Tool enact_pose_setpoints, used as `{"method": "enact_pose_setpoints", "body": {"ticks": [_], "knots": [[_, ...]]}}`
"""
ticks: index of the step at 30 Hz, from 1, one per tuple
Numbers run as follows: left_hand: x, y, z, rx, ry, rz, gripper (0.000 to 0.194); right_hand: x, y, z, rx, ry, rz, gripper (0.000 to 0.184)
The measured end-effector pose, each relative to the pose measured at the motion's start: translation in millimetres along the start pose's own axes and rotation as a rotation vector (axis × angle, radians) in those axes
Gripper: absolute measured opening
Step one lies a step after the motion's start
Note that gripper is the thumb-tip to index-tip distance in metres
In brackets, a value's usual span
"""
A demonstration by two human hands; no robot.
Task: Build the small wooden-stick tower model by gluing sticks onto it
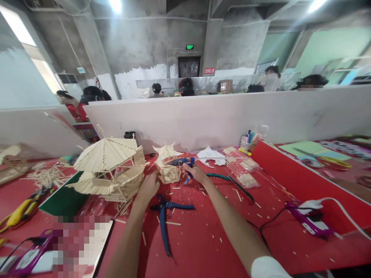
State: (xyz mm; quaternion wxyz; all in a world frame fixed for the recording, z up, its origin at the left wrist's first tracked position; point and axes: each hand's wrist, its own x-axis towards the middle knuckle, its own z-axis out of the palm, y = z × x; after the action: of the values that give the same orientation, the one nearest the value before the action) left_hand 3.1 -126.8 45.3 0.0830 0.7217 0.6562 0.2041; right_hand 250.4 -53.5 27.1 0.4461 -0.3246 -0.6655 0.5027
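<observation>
My right hand is closed round a blue hot glue gun, its nozzle pointing left at a small pavilion model made of wooden sticks. At the left side of that model is my left hand, fingers bent towards it; whether they grip it or a stick is hidden. A larger stick pavilion with a tiered roof stands to the left. Blue-handled cutters lie on the red table between my forearms.
Packs of sticks and white tissue lie behind my right hand. A purple power strip with cables is at right. Yellow-handled pliers lie left. Stick offcuts dot the table, and a white partition stands behind.
</observation>
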Motion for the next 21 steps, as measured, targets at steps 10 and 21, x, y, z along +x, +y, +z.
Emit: {"method": "enact_pose_setpoints", "body": {"ticks": [10,21], "knots": [[1.0,0.9,0.0,0.041,0.001,-0.022,0.045,-0.1,-7.2,-3.2,0.016,0.037,-0.011,0.051],[-0.3,4.8,-3.2,0.031,0.031,-0.012,0.039,-3.3,-15.4,-6.0,0.006,0.016,-0.019,0.051]]}}
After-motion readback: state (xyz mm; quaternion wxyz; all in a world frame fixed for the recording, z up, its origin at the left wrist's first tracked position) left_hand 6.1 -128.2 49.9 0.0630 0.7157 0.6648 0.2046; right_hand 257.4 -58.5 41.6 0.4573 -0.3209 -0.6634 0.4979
